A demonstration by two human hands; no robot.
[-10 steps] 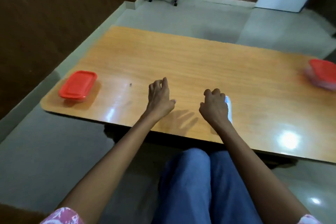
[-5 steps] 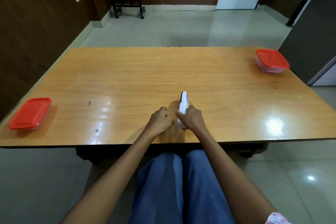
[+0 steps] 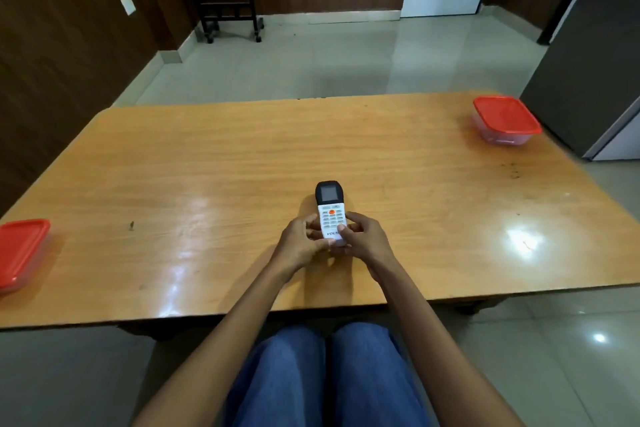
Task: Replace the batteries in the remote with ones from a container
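Fingers of the left hand (image 3: 299, 246) and right hand (image 3: 367, 241) are gripping the remote (image 3: 330, 208) by its lower end, holding it face-up over the worktop (image 3: 207, 166).

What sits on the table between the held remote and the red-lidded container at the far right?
Nothing: the head view shows only bare tabletop between the remote and that container.

The remote (image 3: 331, 215) is white with a black top, a grey screen and one orange button. The table (image 3: 242, 166) is glossy orange-brown wood grain. The left container (image 3: 20, 250) and the right container (image 3: 505, 116) have red lids. The jeans (image 3: 325, 378) are blue.
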